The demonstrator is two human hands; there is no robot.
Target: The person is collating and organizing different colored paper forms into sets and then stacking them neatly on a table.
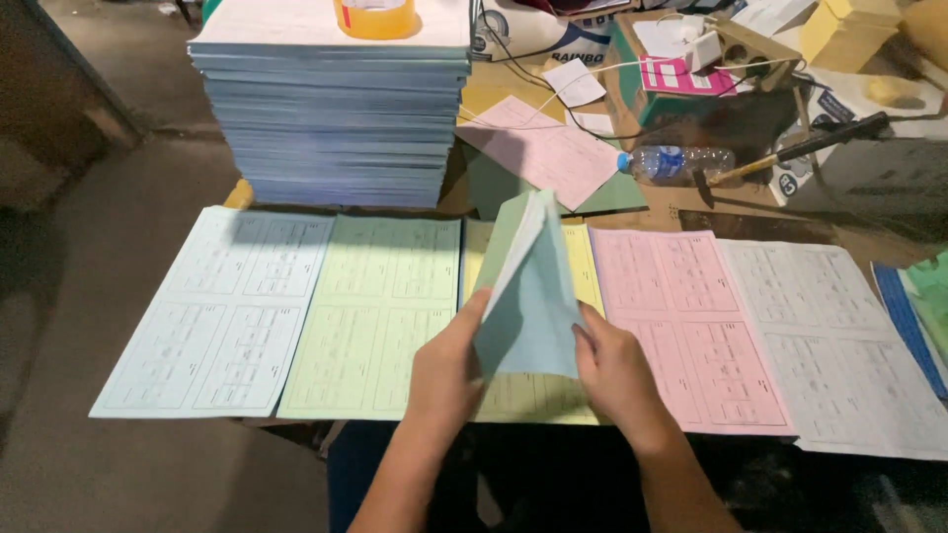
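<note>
Left hand point(446, 370) and right hand point(614, 367) both grip a gathered bundle of coloured forms point(528, 286), held upright above the yellow pile point(583, 271). Blue point(222, 316), green point(380, 316), pink point(691, 326) and white point(839, 345) piles lie alongside on the counter point(750, 212), seemingly midway through collating.

Open brown carton point(736, 44) top right w/ pink label point(671, 75) — yellow boxes point(844, 30) beside.
</note>
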